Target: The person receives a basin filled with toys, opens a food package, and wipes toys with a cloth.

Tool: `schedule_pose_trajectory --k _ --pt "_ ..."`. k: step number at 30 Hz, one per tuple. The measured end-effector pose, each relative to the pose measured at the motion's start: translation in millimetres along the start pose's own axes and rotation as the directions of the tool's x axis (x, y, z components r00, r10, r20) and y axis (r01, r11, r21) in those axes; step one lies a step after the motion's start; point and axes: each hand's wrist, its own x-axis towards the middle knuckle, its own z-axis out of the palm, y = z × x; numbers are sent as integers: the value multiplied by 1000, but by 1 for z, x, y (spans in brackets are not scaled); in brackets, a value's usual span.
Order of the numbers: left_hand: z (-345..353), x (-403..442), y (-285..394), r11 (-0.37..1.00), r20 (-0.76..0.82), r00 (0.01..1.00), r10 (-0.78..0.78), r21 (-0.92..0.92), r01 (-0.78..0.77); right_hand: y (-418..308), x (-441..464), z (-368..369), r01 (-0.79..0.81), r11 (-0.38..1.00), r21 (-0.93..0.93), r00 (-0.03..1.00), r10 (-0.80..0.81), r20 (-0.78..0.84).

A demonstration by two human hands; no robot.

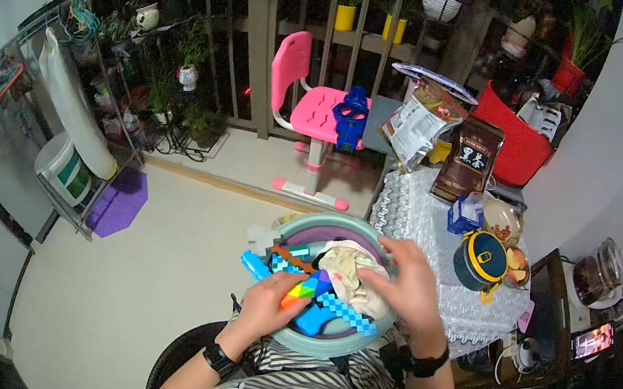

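On my lap rests a pale green basin (309,346) with toys and cloth in it. My left hand (270,303) is closed around a rainbow-coloured faceted toy (310,288) over the basin's left side. My right hand (413,287), slightly blurred, has its fingers apart above the right rim, close to a crumpled cream cloth (352,271). Whether its fingertips touch the cloth I cannot tell. Blue pixel-patterned toy pieces (349,315), a plain blue piece (313,320) and a bright blue toy part (254,265) lie in the basin or over its edge.
To the right, a table with a silvery lace cloth (422,250) bears snack bags (470,159), a tissue box (466,214) and a dark lidded container (481,260). Ahead stands a pink chair (317,113) with a blue toy (351,119). A metal rack (101,196) stands left.
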Motion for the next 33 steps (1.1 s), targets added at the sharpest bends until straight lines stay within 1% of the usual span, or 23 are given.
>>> schedule_pose_trajectory --k 1,3,4,5,6,9,10,11,12,13,14,15,16,17,19,21,22,23,24,25,27,31,33 --pt "-1 -1 1 1000 1 1000 -16 1 16 8 -4 10 0 1000 1 1000 0 -2" --pt "-7 2 5 1000 -3 1000 -30 9 30 19 -14 28 -34 993 -114 989 50 137" --pt "-12 3 9 996 79 993 -89 22 87 26 -18 39 -44 985 -169 976 78 205" --pt "-15 5 10 989 156 977 -146 38 142 35 -19 49 -44 989 -141 980 70 185" --pt "-15 7 9 989 150 978 -143 44 138 43 -22 55 -37 990 -137 982 62 179" --pt "-13 10 1 995 132 987 -96 31 92 48 -19 55 -145 984 105 989 140 54" --pt "-16 11 -1 997 118 990 -78 35 74 50 -16 52 -128 986 104 992 125 35" --pt "-20 11 -2 983 99 981 -166 -57 172 54 -16 49 -195 894 403 975 222 -20" --pt "-24 9 -3 951 96 962 -257 -152 269 57 -16 45 -224 711 667 944 329 -34" --pt "-28 8 -4 886 130 925 -357 -268 380 46 -14 29 -193 606 772 928 369 -57" --pt "-33 8 -1 886 133 925 -356 -265 380 38 -10 23 -195 604 773 926 373 -59" --pt "-39 8 5 793 168 905 -391 -436 424 31 -7 20 12 612 791 928 288 -237" --pt "-43 8 9 670 206 885 -417 -588 453 23 -6 20 222 600 769 888 201 -414" --pt "-44 8 12 611 225 888 -401 -657 442 17 -9 21 197 713 673 897 146 -417" --pt "-46 8 28 578 275 886 -373 -679 454 -7 -10 35 309 741 596 911 -52 -409" --pt "-38 2 25 514 378 882 -281 -716 471 -37 -13 49 468 834 291 873 -385 -300" --pt "-35 -2 26 519 321 912 -256 -750 410 -53 -18 56 483 865 139 874 -465 -144" --pt "-33 -6 28 523 262 937 -230 -779 346 -59 -15 62 551 828 99 828 -529 -188" --pt "-38 -7 34 526 254 932 -257 -773 356 -61 -13 66 615 786 59 775 -590 -226" --pt "-42 -6 31 529 252 934 -253 -772 351 -60 -7 64 617 785 55 773 -591 -230" --pt "-52 -8 24 544 498 841 -211 -655 524 -55 6 56 606 796 -11 769 -589 -247" --pt "-70 7 47 529 435 893 -118 -733 428 -41 30 36 527 848 -62 788 -515 -338" --pt "-71 6 41 487 462 879 -117 -745 456 -29 42 21 374 908 -187 768 -416 -486"
